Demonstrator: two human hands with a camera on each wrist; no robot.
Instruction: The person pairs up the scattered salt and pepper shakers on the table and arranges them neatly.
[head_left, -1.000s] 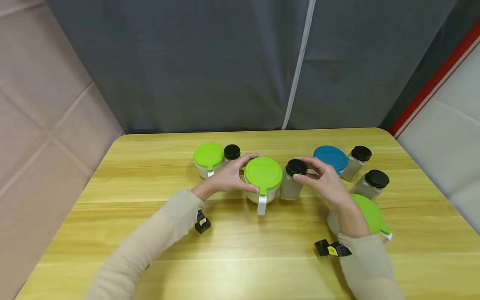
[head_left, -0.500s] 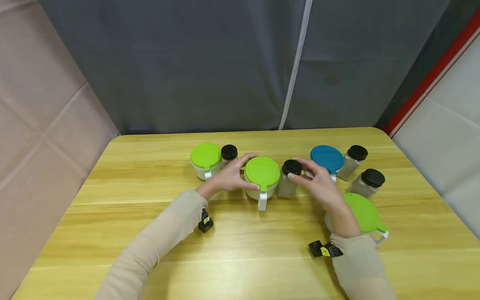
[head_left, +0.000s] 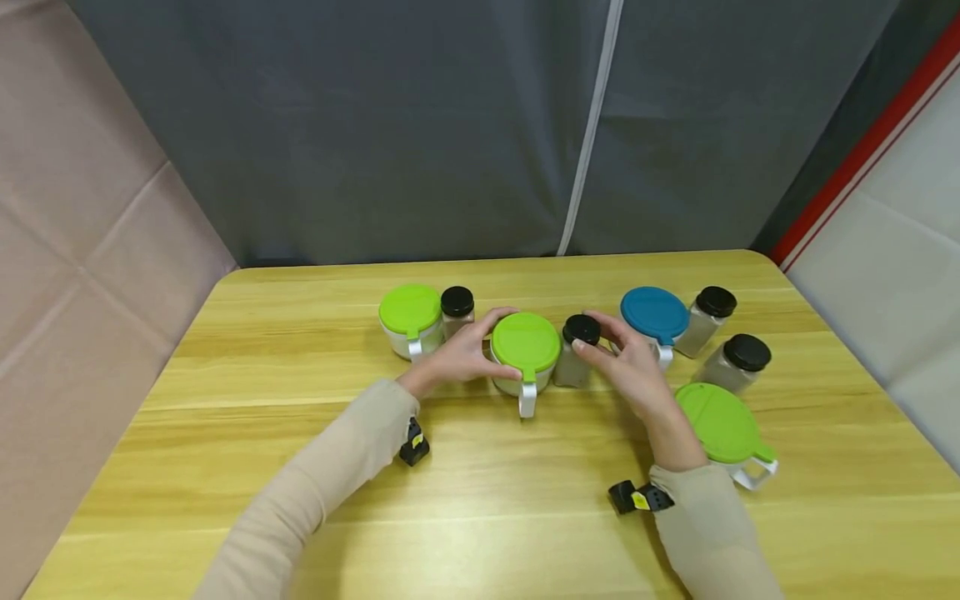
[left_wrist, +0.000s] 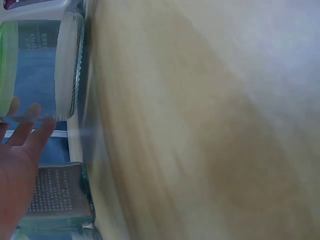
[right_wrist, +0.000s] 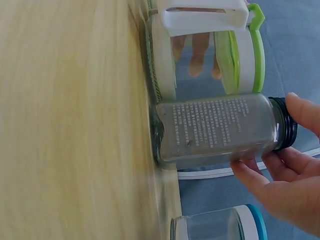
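Near the table's middle stands a clear seasoning jar [head_left: 525, 343] with a lime-green lid and a white handle facing me. My left hand [head_left: 463, 352] spans its side, thumb at the front and fingers behind; in the left wrist view its fingertips [left_wrist: 47, 125] meet the glass. Just right of the jar stands an upright square spice bottle [right_wrist: 215, 127] with a black cap and white printed text. My right hand [head_left: 633, 367] pinches it around the cap, thumb on the near side. Bottle and jar stand side by side, close together.
Behind my left hand are another green-lidded jar [head_left: 411, 312] and a black-capped bottle [head_left: 457, 304]. To the right stand a blue-lidded jar [head_left: 655, 315], two more bottles, [head_left: 705, 321] one behind the other, and a third green-lidded jar [head_left: 723, 425] beside my right forearm.
My right hand has brought the spice bottle slightly left, closer to the green-lidded jar. The left hand keeps its place on the jar. The head view has shifted a little.
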